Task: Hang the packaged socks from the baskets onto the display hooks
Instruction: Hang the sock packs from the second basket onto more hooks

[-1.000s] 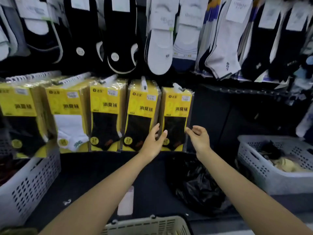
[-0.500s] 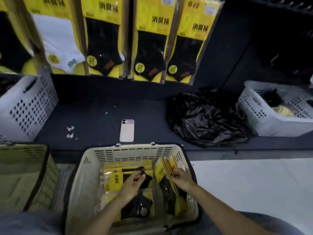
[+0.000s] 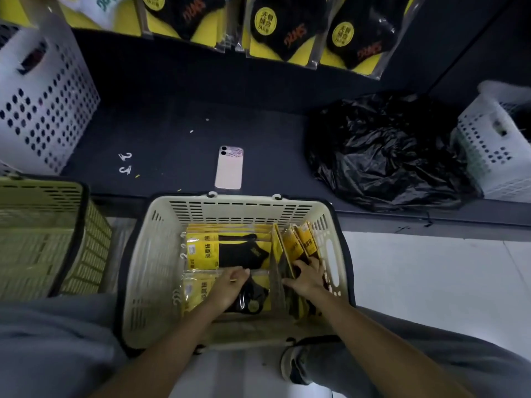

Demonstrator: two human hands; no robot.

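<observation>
A cream basket stands on the floor below me, holding several yellow sock packs. Two flat packs with black socks lie on its bottom; more packs stand on edge at its right side. My left hand rests on the nearer flat pack, fingers curled at its top edge. My right hand has its fingers spread among the upright packs. Hung packs show along the top edge of the view; the hooks are out of sight.
A pale phone and two small white hooks lie on the dark shelf. A crumpled black bag sits at right beside a white basket. Another white basket and a green basket are at left.
A second ago both hands were up at the hung packs. The view dropped to the cream basket, and both hands have gone deeper among its packs.
</observation>
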